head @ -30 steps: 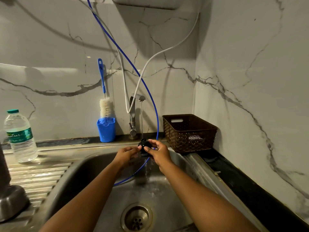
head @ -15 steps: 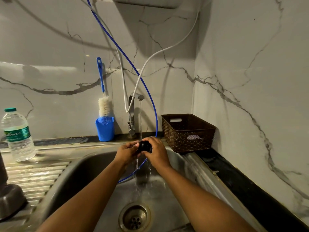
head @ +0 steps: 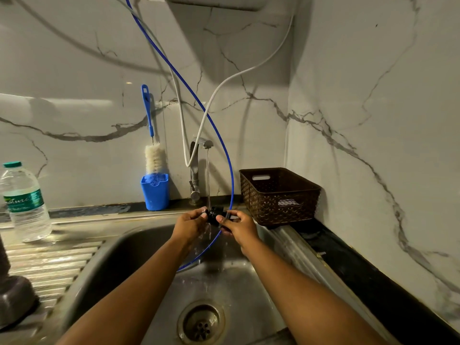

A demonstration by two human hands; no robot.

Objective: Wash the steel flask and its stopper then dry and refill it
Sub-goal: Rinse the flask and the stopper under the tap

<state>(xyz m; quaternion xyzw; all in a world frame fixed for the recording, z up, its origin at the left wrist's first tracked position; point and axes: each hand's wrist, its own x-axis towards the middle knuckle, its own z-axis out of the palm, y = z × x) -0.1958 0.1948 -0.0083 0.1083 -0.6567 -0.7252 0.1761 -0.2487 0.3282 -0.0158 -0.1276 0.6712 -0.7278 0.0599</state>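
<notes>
I hold a small black stopper (head: 216,214) over the steel sink (head: 139,247), under the thin water stream falling from the tap (head: 199,155). My left hand (head: 190,226) pinches the stopper from the left with its fingertips. From the right, my right hand (head: 239,226) grips it with thumb and fingers curled round it. Water drips off both hands into the basin. At the lower left edge stands a dark steel object (head: 12,295) on the drainboard, possibly the flask's base; most of it is cut off.
A blue hose (head: 224,150) and a white hose (head: 224,83) hang behind my hands. A bottle brush (head: 151,150) stands in a blue cup (head: 155,191). A brown basket (head: 278,195) sits right of the tap. A water bottle (head: 25,202) stands on the left counter. The drain (head: 201,323) lies below.
Both hands have stayed under the stream, turning and rubbing the stopper. My right fingers covered it half a second ago and now leave its top showing.
</notes>
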